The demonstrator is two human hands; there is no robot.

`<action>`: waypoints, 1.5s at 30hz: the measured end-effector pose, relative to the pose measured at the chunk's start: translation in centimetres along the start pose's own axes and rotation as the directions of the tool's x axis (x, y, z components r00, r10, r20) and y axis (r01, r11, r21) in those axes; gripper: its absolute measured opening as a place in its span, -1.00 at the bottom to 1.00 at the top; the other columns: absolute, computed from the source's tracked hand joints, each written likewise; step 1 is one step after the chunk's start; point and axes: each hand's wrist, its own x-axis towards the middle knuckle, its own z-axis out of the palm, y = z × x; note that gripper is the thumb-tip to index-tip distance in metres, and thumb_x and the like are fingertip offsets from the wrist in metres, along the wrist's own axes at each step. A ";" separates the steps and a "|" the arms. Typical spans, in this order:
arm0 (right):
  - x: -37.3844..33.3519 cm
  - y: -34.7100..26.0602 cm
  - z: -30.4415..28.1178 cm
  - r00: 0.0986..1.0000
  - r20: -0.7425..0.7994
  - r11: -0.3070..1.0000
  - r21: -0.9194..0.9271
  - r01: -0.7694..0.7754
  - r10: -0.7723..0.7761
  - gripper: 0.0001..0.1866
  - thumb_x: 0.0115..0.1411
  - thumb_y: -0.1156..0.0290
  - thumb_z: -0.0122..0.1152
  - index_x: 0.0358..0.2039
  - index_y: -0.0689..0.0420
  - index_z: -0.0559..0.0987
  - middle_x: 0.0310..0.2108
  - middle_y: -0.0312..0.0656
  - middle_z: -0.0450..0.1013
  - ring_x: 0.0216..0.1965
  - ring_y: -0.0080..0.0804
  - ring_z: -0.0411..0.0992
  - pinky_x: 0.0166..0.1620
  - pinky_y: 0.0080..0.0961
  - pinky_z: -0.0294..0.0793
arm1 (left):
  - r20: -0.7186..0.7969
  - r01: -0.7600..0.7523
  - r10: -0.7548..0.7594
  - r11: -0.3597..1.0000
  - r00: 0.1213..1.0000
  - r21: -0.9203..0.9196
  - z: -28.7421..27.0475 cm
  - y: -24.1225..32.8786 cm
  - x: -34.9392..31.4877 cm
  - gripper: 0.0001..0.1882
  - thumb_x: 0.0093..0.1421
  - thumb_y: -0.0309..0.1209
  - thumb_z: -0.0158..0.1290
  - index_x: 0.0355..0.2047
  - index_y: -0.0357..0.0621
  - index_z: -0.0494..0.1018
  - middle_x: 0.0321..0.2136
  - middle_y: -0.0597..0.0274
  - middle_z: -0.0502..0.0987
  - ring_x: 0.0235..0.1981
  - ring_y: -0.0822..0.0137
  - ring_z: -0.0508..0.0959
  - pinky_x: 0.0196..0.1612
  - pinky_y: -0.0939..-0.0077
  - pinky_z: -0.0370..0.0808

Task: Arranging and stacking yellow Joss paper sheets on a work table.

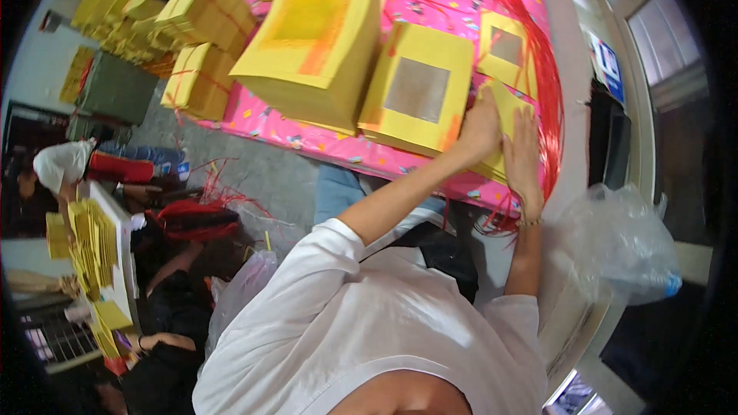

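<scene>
Yellow square paper sheets point(503, 119) lie stacked at the pink table's point(430, 165) near right edge; left hand point(480, 129) and right hand point(523, 155) press flat, unclenched. Careless sliding could spill them over.

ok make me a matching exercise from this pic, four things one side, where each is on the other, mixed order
Things:
1. left hand
2. clear plastic bag
3. tall yellow stack
4. red string

Places:
A. off the table, at the right
B. on the small yellow paper pile, beside the right hand
C. along the right edge of the pink cloth
D. at the middle of the table, left of the silver-square stack

Pairs: 1-B, 2-A, 3-D, 4-C
</scene>
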 end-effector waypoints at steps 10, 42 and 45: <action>1.3 0.5 0.4 1.000 0.025 0.959 0.283 -0.007 0.000 -0.38 0.32 0.27 -0.13 0.30 0.24 0.00 0.36 0.09 -0.25 0.38 0.00 -0.31 0.36 -0.21 -0.28 | 0.030 0.027 -0.027 1.000 0.999 -0.010 -1.6 -0.6 1.2 -0.42 0.03 -0.47 0.05 0.00 -0.47 0.07 -0.43 -0.33 0.51 -0.38 -0.24 0.54 -0.32 -0.04 0.48; 10.7 -18.0 -8.2 0.894 -0.141 0.770 0.462 0.440 -0.426 -0.63 0.22 0.40 0.05 0.05 0.19 0.41 0.06 -0.04 0.35 0.11 -0.11 0.30 0.16 -0.31 0.27 | -0.213 -0.444 0.587 0.761 0.781 0.473 -33.6 -0.7 -7.6 -0.58 -0.05 -0.44 0.23 -0.11 -0.08 0.50 -0.18 0.12 0.51 -0.12 0.09 0.45 -0.05 0.25 0.38; 14.0 -20.5 -6.7 0.845 -0.160 0.716 0.463 0.521 -0.511 -0.64 0.25 0.39 -0.01 0.05 0.20 0.39 0.03 0.00 0.35 0.08 -0.04 0.31 0.13 -0.27 0.29 | -0.208 -0.337 0.527 0.750 0.824 0.569 -35.3 -2.9 -7.7 -0.48 -0.05 -0.25 0.28 -0.04 -0.01 0.47 -0.05 0.11 0.44 0.03 0.05 0.36 0.07 0.15 0.28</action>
